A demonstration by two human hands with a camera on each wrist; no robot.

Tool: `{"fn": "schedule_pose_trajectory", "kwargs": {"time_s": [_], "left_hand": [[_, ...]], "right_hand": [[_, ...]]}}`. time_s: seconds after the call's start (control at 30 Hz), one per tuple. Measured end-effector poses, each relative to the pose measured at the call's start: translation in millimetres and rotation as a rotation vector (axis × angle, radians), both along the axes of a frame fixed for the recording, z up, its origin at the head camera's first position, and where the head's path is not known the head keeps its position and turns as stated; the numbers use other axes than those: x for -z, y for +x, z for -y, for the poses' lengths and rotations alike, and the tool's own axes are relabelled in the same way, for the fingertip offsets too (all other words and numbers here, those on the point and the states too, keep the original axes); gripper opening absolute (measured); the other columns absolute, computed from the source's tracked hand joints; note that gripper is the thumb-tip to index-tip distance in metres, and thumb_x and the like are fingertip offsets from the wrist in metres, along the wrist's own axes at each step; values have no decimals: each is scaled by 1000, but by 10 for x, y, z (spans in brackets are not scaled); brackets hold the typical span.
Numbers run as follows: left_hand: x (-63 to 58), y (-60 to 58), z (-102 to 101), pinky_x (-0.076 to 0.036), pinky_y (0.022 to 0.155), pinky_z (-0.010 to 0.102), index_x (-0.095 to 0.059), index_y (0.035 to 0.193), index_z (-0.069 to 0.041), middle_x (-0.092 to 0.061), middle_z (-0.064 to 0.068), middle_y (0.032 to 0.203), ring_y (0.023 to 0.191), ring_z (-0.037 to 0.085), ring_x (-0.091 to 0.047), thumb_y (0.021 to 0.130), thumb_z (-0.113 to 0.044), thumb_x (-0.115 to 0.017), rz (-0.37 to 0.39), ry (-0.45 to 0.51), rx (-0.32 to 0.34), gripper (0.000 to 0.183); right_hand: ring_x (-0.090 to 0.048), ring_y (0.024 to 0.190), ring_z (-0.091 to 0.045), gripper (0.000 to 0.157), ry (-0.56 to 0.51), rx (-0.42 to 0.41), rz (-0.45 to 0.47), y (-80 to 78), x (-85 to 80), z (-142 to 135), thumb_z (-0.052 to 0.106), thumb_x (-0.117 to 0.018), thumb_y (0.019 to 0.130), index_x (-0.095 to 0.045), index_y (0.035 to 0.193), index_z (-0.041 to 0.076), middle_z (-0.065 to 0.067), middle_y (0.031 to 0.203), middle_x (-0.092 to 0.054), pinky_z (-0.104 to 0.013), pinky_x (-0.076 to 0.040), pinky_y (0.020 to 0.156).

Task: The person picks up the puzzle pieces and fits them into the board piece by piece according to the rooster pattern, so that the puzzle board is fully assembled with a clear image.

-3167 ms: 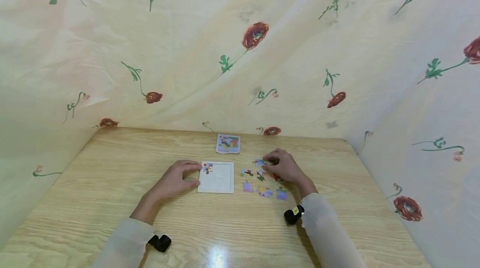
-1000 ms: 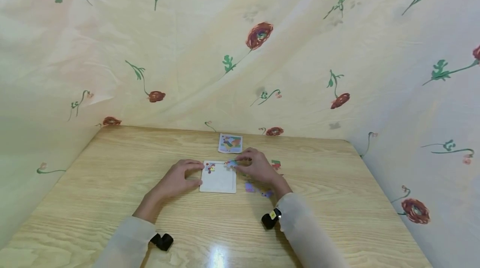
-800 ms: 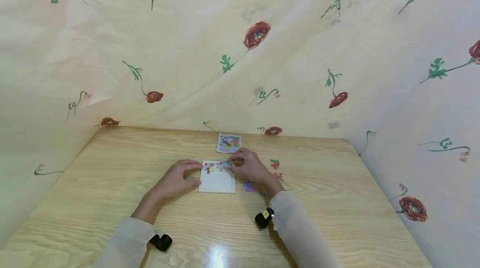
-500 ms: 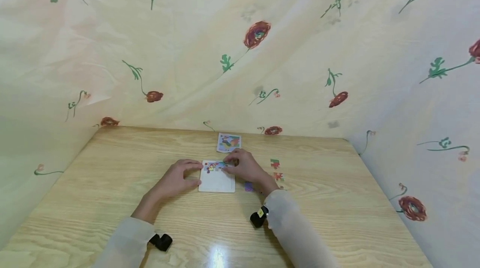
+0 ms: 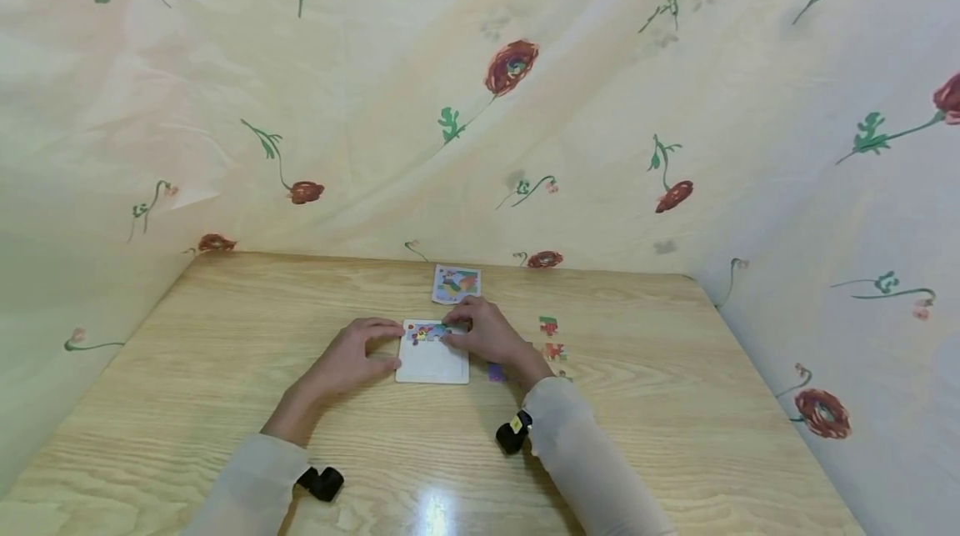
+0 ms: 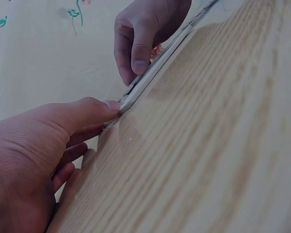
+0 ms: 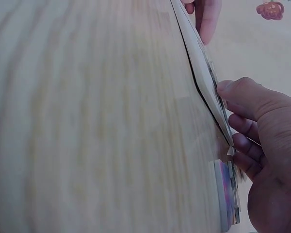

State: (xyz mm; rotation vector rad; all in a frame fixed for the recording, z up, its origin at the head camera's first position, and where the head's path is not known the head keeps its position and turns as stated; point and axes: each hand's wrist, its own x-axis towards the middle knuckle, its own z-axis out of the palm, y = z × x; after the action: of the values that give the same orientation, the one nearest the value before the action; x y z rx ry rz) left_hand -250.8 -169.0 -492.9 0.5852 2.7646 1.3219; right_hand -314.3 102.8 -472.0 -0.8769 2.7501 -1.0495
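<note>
A white square puzzle tray (image 5: pixel 431 365) lies flat on the wooden table. A colourful corner piece (image 5: pixel 419 337) sits in its upper left. Immediately right of that, my right hand (image 5: pixel 487 336) has a blue-and-green puzzle piece (image 5: pixel 438 331) between thumb and forefinger, down at the tray's top row; the fingers partly cover it. My left hand (image 5: pixel 348 357) touches the tray's left edge with thumb and forefinger spread apart. In the left wrist view, the thumb (image 6: pixel 111 105) meets the tray's rim. The right wrist view sees the tray (image 7: pixel 203 80) edge-on.
Right of the tray lie several loose pieces, among them a red-and-green one (image 5: pixel 548 325), an orange one (image 5: pixel 555 352) and a purple one (image 5: pixel 497 372); the right wrist hides others. A square picture card (image 5: pixel 457 283) lies behind the tray. Flower-patterned cloth (image 5: pixel 390 102) hangs behind the table.
My right hand has carried a puzzle piece left from the loose pieces onto the tray, then a little further left against the corner piece. The left hand has stayed at the tray's edge.
</note>
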Motion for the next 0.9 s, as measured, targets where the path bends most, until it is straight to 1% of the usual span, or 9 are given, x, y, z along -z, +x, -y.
{"fn": "schedule_pose_trajectory", "kwargs": {"time_s": [0.3, 0.47, 0.57, 0.73, 0.8, 0.9], "left_hand": [[12, -8, 6, -37, 119, 62, -69, 135, -15, -60, 8, 146, 143, 37, -46, 91, -24, -80, 2, 0, -1, 47], [25, 6, 4, -36, 119, 61, -69, 136, -17, -59, 6, 147, 144, 36, -45, 91, -25, -79, 18, 6, -10, 47], [30, 16, 6, -35, 120, 61, -69, 136, -18, -58, 5, 147, 145, 35, -44, 91, -25, -79, 30, 17, -14, 46], [25, 17, 7, -35, 120, 61, -69, 136, -18, -58, 5, 148, 145, 35, -44, 91, -25, -79, 31, 19, -19, 47], [21, 15, 7, -35, 120, 60, -69, 136, -19, -58, 4, 148, 146, 34, -44, 91, -25, -79, 35, 18, -22, 47], [13, 10, 6, -35, 120, 60, -68, 137, -19, -58, 3, 148, 146, 33, -43, 91, -25, -79, 35, 12, -20, 48]], "right_hand": [[-52, 85, -12, 20, 3, 1, -1, -12, 21, 11, 21, -82, 89, -80, 107, 11, -2, 104, -68, -23, -46, 72], [-53, 87, -13, 20, 7, 2, 2, -1, 25, 13, 22, -82, 90, -80, 107, 12, -1, 105, -68, -25, -47, 73], [-56, 93, -15, 19, 2, 2, 1, 8, 17, 22, 22, -82, 89, -81, 106, 13, -1, 106, -69, -28, -51, 80], [-60, 105, -19, 16, -17, -10, 0, 22, -4, 66, 20, -81, 90, -81, 105, 13, -2, 108, -72, -38, -53, 95], [-60, 107, -20, 14, -20, -16, 0, 26, -8, 87, 18, -80, 91, -81, 104, 13, -2, 108, -72, -40, -52, 97], [-61, 106, -20, 12, -14, -14, -7, 30, -14, 112, 17, -80, 91, -82, 102, 13, -2, 107, -72, -39, -53, 96]]}}
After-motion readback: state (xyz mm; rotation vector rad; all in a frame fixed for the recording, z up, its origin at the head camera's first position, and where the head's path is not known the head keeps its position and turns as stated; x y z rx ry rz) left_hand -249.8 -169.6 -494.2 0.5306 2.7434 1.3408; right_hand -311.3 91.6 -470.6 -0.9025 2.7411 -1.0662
